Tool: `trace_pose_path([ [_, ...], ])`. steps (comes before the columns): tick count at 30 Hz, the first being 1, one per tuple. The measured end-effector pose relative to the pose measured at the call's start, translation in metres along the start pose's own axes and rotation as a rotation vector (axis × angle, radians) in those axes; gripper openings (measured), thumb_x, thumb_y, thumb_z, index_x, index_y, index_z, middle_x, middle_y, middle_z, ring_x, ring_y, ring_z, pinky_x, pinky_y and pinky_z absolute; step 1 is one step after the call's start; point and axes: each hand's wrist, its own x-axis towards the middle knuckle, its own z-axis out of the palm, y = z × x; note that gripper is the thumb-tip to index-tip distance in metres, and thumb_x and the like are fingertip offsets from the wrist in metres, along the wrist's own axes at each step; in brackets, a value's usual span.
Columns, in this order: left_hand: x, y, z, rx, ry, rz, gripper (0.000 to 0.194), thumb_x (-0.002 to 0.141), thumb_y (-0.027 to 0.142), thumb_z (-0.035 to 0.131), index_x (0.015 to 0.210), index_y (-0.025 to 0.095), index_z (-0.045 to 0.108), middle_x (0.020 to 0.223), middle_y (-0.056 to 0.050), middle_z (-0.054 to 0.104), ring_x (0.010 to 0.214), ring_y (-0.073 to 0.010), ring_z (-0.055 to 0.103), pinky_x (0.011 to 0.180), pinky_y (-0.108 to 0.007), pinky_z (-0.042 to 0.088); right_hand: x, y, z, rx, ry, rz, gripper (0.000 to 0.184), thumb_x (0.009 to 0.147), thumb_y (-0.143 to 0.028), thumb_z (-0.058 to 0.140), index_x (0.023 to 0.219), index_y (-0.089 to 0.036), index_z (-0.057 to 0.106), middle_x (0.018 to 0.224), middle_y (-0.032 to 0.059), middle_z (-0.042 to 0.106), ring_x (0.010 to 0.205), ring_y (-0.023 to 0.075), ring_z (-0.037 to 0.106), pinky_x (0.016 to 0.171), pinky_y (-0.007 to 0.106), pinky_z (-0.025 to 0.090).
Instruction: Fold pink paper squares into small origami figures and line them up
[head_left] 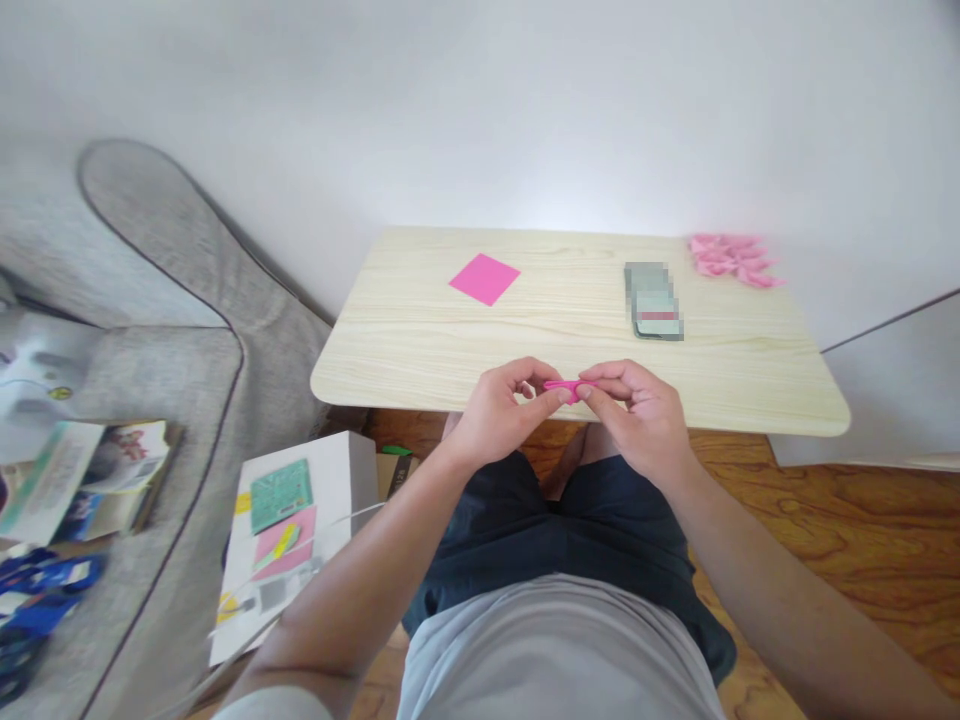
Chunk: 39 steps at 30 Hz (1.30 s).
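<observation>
Between my two hands is a small piece of folded pink paper [571,388], held just above the table's front edge. My left hand [504,408] pinches its left end between thumb and fingers. On the other side my right hand [637,408] grips the right end in the same way, the two thumbs close together. The fingers hide part of the folds, so its full shape cannot be made out. A flat square sheet of pink paper [485,279] lies on the table beyond my left hand.
The pale wooden table [390,350] stands against a white wall. A phone [655,302], blurred, lies behind my right hand, with a heap of folded pink paper pieces [731,260] at the back right corner. Left are a white box [337,490] bearing a green mat [280,496], and a grey sofa [172,400].
</observation>
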Motion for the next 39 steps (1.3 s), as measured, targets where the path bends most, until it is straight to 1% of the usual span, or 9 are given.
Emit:
trace_pose_path([
  [4,0.023,-0.001,-0.004,0.075,0.047,0.015,0.026,0.088,0.043,0.079,0.085,0.018,0.076,0.080,-0.004,0.076,0.073,-0.0148,0.064,0.070,-0.029,0.048,0.029,0.003,-0.006,-0.027,-0.041,-0.076,0.025,0.089,-0.045,0.078,0.101,-0.024,0.076,0.098,0.0059,0.082,0.094,0.0233,0.078,0.085,0.036,0.060],
  [7,0.044,-0.002,-0.009,0.118,0.029,0.022,0.029,0.088,0.046,0.078,0.083,0.018,0.077,0.081,-0.004,0.077,0.074,-0.0164,0.066,0.070,-0.030,0.048,0.060,0.006,-0.014,0.009,-0.151,-0.075,0.028,0.089,-0.049,0.076,0.094,-0.022,0.078,0.091,0.0056,0.081,0.086,0.0207,0.076,0.082,0.035,0.058],
  [9,0.059,-0.001,-0.012,0.124,-0.003,0.026,0.030,0.089,0.047,0.076,0.085,0.017,0.078,0.083,-0.005,0.078,0.077,-0.0173,0.068,0.073,-0.030,0.050,0.080,0.009,-0.019,0.067,-0.216,-0.044,0.030,0.088,-0.051,0.077,0.093,-0.021,0.078,0.086,0.0046,0.080,0.081,0.0193,0.074,0.080,0.034,0.057],
  [14,0.095,0.002,-0.021,0.059,-0.004,0.094,0.033,0.086,0.039,0.081,0.111,0.019,0.076,0.093,-0.005,0.079,0.087,-0.0180,0.071,0.081,-0.030,0.054,0.124,0.018,-0.025,0.307,-0.263,0.096,0.028,0.081,-0.046,0.085,0.089,-0.020,0.079,0.083,0.0040,0.079,0.079,0.0176,0.073,0.085,0.034,0.058],
  [16,0.107,0.002,-0.024,0.027,-0.022,0.107,0.033,0.087,0.042,0.080,0.109,0.019,0.076,0.094,-0.006,0.079,0.088,-0.0190,0.072,0.082,-0.031,0.055,0.136,0.019,-0.026,0.385,-0.275,0.134,0.027,0.078,-0.044,0.088,0.088,-0.020,0.079,0.084,0.0035,0.078,0.078,0.0170,0.072,0.086,0.035,0.058],
  [20,0.124,-0.004,-0.029,-0.001,-0.017,0.105,0.032,0.086,0.046,0.081,0.101,0.018,0.079,0.095,-0.008,0.080,0.088,-0.0210,0.073,0.082,-0.034,0.056,0.150,0.016,-0.024,0.439,-0.296,0.166,0.027,0.077,-0.043,0.089,0.089,-0.021,0.080,0.085,0.0024,0.077,0.077,0.0157,0.071,0.086,0.035,0.058],
  [25,0.139,-0.015,-0.029,-0.052,0.028,0.065,0.031,0.081,0.043,0.085,0.096,0.017,0.081,0.092,-0.008,0.081,0.085,-0.0210,0.072,0.079,-0.034,0.056,0.161,0.018,-0.018,0.368,-0.360,0.118,0.027,0.079,-0.040,0.089,0.097,-0.022,0.081,0.089,0.0032,0.078,0.083,0.0161,0.073,0.087,0.035,0.059],
  [30,0.152,-0.024,-0.032,-0.191,0.046,0.008,0.030,0.075,0.039,0.090,0.094,0.017,0.081,0.088,-0.007,0.081,0.080,-0.0197,0.073,0.075,-0.032,0.057,0.178,0.027,-0.012,0.362,-0.361,0.130,0.026,0.080,-0.040,0.088,0.098,-0.022,0.082,0.090,0.0041,0.080,0.082,0.0169,0.074,0.088,0.036,0.059],
  [39,0.173,-0.034,-0.047,-0.239,0.042,-0.037,0.028,0.075,0.039,0.088,0.087,0.014,0.081,0.079,-0.006,0.078,0.073,-0.0160,0.068,0.071,-0.030,0.054,0.207,0.034,0.000,0.336,-0.403,0.121,0.030,0.081,-0.045,0.086,0.097,-0.020,0.082,0.094,0.0069,0.081,0.084,0.0193,0.074,0.090,0.039,0.060],
])
